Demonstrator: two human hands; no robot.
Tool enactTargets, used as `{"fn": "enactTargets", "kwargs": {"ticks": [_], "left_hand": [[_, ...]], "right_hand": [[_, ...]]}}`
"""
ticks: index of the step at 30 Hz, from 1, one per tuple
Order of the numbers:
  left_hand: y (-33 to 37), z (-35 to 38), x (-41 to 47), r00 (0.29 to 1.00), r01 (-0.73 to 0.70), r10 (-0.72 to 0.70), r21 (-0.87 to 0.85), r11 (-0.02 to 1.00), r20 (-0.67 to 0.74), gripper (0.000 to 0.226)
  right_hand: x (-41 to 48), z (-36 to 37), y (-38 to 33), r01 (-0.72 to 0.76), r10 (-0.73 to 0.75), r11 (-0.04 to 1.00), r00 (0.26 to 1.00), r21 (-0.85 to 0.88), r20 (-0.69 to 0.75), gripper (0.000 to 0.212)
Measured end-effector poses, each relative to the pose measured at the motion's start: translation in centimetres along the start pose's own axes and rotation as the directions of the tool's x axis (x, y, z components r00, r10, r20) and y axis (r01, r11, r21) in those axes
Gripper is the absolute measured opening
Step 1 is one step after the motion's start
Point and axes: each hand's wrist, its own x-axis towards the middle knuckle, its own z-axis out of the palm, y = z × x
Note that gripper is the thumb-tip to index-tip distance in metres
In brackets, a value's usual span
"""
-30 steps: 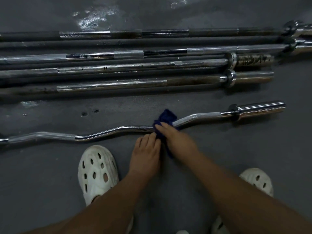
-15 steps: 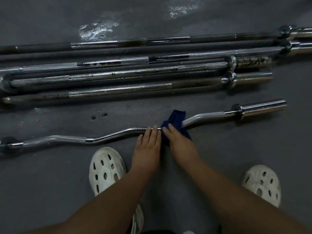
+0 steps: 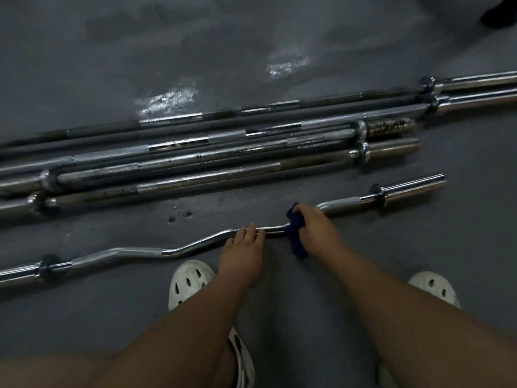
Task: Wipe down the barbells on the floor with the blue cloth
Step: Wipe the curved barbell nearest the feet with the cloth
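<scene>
Centrally, head view: the right hand (image 3: 316,228) grips the cloth (image 3: 296,243) wrapped round the curl bar (image 3: 140,252), which lies on the floor (image 3: 112,317). The left hand (image 3: 243,253) rests straight fingers on the bar, steadying it. Step: wiping the mid-shaft. The next move probably calls for sliding the cloth toward the sleeve (image 3: 414,187). The straight bars (image 3: 223,161) lie beyond.

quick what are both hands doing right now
Left hand: open, fingers resting on the curl bar, holding nothing.
Right hand: closed on the blue cloth, pressing it against the same bar.
</scene>
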Motion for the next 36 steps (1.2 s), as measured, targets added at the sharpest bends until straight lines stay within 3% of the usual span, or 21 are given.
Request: {"fn": "enactTargets", "kwargs": {"ticks": [3,8,15,20,23,28,33,34,36], "left_hand": [[0.1,-1.9,-1.4,1.0,0.025,-0.025,-0.008,1.0,0.016,0.08],[1.0,-4.1,-4.7,0.999,0.023,-0.023,-0.018,1.0,-0.027,0.084],[0.2,-2.2,-7.2,0.992,0.084,-0.092,-0.096,0.992,-0.084,0.078],[-2.3,0.4,-5.6,0.993,0.097,-0.107,-0.164,0.982,-0.053,0.083],[-4.2,1.8,-3.9,0.99,0.089,-0.104,-0.157,0.984,-0.091,0.084],[-5.7,3.3,-0.9,0.971,0.079,-0.116,-0.177,0.981,-0.21,0.078],[-6.2,3.5,1.6,0.957,0.014,-0.059,-0.157,0.988,-0.285,0.063],[-6.2,3.7,1.7,0.953,0.009,-0.055,-0.153,0.988,-0.299,0.063],[-6.1,4.1,1.6,0.94,0.007,-0.062,-0.163,0.987,-0.334,0.065]], "right_hand": [[-2.3,-1.4,-0.9,0.015,-0.015,1.0,1.0,-0.014,-0.004,0.052],[-4.3,-2.3,-0.9,-0.028,0.026,0.992,0.999,-0.125,-0.024,0.004],[-5.1,-1.4,-2.8,-0.001,0.007,0.998,0.995,0.063,-0.098,0.027],[-1.6,1.0,-2.6,0.03,-0.03,1.0,0.998,-0.004,-0.061,0.042],[0.5,2.4,-1.2,-0.008,0.004,0.998,0.998,-0.057,-0.064,0.04],[0.7,6.3,-1.0,-0.123,0.1,0.99,0.952,-0.062,-0.289,0.038],[-0.1,8.8,-2.7,0.159,-0.175,0.96,0.983,-0.23,-0.049,0.033],[0.5,8.1,-1.8,0.156,-0.173,0.954,0.984,-0.254,-0.046,0.029],[1.3,6.6,-0.1,-0.005,-0.028,0.988,0.978,-0.157,-0.205,0.025]]}}
